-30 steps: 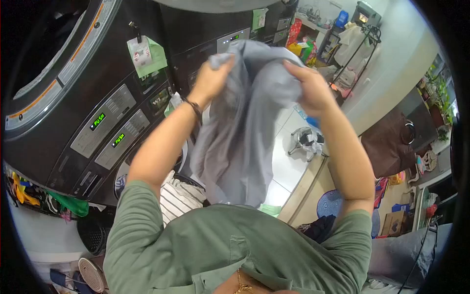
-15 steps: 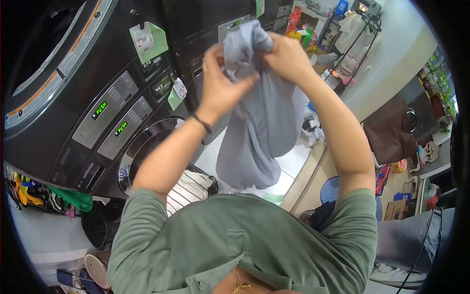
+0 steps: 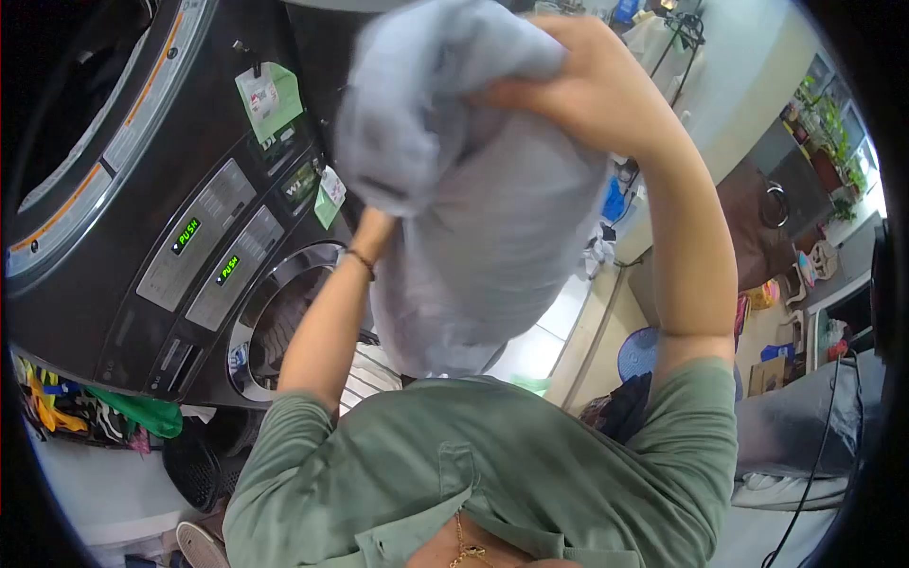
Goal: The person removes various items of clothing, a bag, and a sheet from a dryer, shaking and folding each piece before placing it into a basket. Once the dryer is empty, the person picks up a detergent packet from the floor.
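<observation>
A light grey garment (image 3: 502,246) hangs in front of my chest, bunched at its top and smeared by motion. My right hand (image 3: 578,90) grips its upper right part, with the thumb in front and the other fingers partly hidden by the cloth. My left hand (image 3: 376,230) reaches up behind or into the garment's left side. Only its wrist area shows, with a dark band around it, and the fingers are hidden.
Dark stacked laundry machines stand on the left, with lit PUSH displays (image 3: 187,237) and hanging green tags (image 3: 269,102). Below is a round machine door (image 3: 254,327). A striped white cloth (image 3: 367,383) lies near my body. A blue round stool top (image 3: 638,354) is at right.
The garment has come closer and spread wider, its bunched top shifting left. My right hand has risen with it. My left hand has moved left and down, out of sight behind the cloth.
</observation>
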Motion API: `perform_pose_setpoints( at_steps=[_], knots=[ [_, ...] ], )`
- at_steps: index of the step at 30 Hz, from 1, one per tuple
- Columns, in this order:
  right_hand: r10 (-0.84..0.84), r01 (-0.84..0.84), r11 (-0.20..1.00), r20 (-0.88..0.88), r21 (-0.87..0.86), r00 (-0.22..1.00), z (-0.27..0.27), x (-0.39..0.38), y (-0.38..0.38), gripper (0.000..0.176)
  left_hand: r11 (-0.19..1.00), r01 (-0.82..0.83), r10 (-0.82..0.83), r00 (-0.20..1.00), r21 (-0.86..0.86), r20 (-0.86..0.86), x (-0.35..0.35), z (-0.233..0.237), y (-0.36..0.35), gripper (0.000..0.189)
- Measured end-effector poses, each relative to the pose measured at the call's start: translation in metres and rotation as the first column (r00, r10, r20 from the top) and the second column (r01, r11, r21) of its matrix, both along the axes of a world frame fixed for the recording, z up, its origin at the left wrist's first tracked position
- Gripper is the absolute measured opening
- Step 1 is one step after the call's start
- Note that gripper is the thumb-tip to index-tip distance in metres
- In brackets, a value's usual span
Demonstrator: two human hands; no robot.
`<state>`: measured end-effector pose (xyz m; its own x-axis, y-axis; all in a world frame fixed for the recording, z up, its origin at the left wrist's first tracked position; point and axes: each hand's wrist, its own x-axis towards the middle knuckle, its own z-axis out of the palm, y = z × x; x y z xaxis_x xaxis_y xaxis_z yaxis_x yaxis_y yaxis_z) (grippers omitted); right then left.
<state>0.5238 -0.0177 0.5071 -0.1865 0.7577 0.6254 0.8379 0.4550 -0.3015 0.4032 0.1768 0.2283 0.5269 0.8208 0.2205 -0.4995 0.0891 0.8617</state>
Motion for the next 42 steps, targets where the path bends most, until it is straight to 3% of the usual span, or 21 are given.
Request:
perform_pose_setpoints(
  at_steps=[3,4,6,7,8,9,10,11,12,15,20,25,28,29,31,32,34,36,37,38,42],
  knots=[
    [-0.146,0.147,0.989,-0.087,0.016,0.985,0.023,0.002,0.035,0.036,0.992,0.022,0.003,0.979,0.121,-0.202,0.021,-0.009,-0.058,0.028],
    [-0.019,0.031,0.984,-0.071,0.174,0.997,0.01,0.016,0.052,0.029,0.983,0.063,-0.014,0.962,0.172,-0.271,0.022,-0.014,-0.079,0.028],
    [-0.557,0.508,0.828,0.243,0.235,0.794,-0.028,0.07,0.11,0.036,0.944,0.188,-0.074,0.923,0.273,-0.378,0.014,-0.023,-0.109,0.029],
    [-0.538,0.548,0.836,0.249,0.031,0.805,-0.058,0.086,0.12,0.051,0.916,0.259,-0.113,0.899,0.305,-0.424,0.008,-0.028,-0.117,0.029],
    [-0.481,0.474,0.873,0.342,0.111,0.807,-0.111,0.116,0.136,0.064,0.891,0.315,-0.141,0.876,0.326,-0.461,0.0,-0.034,-0.123,0.029],
    [-0.422,0.535,0.829,0.446,-0.163,0.789,-0.141,0.115,0.131,0.072,0.866,0.368,-0.169,0.852,0.337,-0.496,-0.007,-0.037,-0.125,0.029],
    [-0.296,0.396,0.87,0.33,-0.295,0.896,-0.18,0.113,0.128,0.078,0.845,0.411,-0.189,0.829,0.343,-0.526,-0.014,-0.04,-0.125,0.029],
    [-0.17,0.136,0.772,0.004,-0.621,0.985,-0.22,0.112,0.127,0.08,0.825,0.45,-0.208,0.806,0.344,-0.554,-0.023,-0.043,-0.122,0.029],
    [-0.029,-0.237,0.603,-0.318,-0.762,0.948,-0.244,0.095,0.111,0.07,0.81,0.474,-0.218,0.79,0.346,-0.573,-0.031,-0.043,-0.117,0.03],
    [-0.027,-0.7,0.292,-0.737,-0.652,0.676,-0.294,0.026,0.062,0.068,0.812,0.462,-0.18,0.779,0.357,-0.6,-0.053,-0.042,-0.088,0.03],
    [-0.289,-0.839,0.417,-0.926,-0.35,0.243,-0.338,-0.057,0.028,0.066,0.854,0.369,0.001,0.704,0.366,-0.711,-0.082,-0.061,-0.02,0.032],
    [-0.415,-0.785,0.547,-0.909,-0.291,0.048,-0.361,-0.076,0.02,0.064,0.8,0.548,0.112,0.263,0.244,-0.958,-0.155,-0.146,0.008,0.033],
    [-0.446,-0.784,0.561,-0.895,-0.268,-0.013,-0.368,-0.074,0.022,0.063,0.977,-0.156,0.2,0.469,0.143,-0.86,-0.235,-0.17,-0.024,0.035],
    [-0.45,-0.784,0.564,-0.893,-0.261,-0.027,-0.369,-0.074,0.022,0.063,0.903,-0.427,0.298,0.56,0.039,-0.773,-0.253,-0.174,-0.041,0.037],
    [-0.449,-0.783,0.569,-0.893,-0.253,-0.038,-0.371,-0.075,0.024,0.062,0.738,-0.674,0.424,0.518,-0.048,-0.743,-0.268,-0.174,-0.079,0.049],
    [-0.444,-0.782,0.573,-0.895,-0.246,-0.044,-0.371,-0.078,0.029,0.062,0.642,-0.732,0.357,0.55,-0.229,-0.755,-0.263,-0.174,-0.099,0.067],
    [-0.421,-0.779,0.58,-0.906,-0.237,-0.038,-0.371,-0.092,0.034,0.062,0.522,-0.675,0.181,0.684,-0.521,-0.706,-0.251,-0.207,-0.121,0.084],
    [-0.381,-0.763,0.607,-0.924,-0.223,-0.033,-0.371,-0.114,0.031,0.062,0.506,-0.295,-0.125,0.905,-0.81,-0.407,-0.221,-0.174,-0.132,0.088],
    [-0.355,-0.753,0.621,-0.934,-0.216,-0.025,-0.369,-0.128,0.03,0.062,0.578,0.025,-0.121,0.991,-0.816,-0.056,-0.197,-0.142,-0.135,0.086],
    [-0.329,-0.74,0.639,-0.944,-0.21,-0.016,-0.369,-0.143,0.031,0.062,0.504,0.177,-0.035,0.982,-0.845,0.185,-0.202,-0.172,-0.13,0.08],
    [-0.263,-0.701,0.68,-0.964,-0.216,0.041,-0.374,-0.185,0.044,0.062,0.617,0.149,0.166,0.935,-0.773,0.313,-0.226,-0.163,-0.109,0.077]
  ],
)
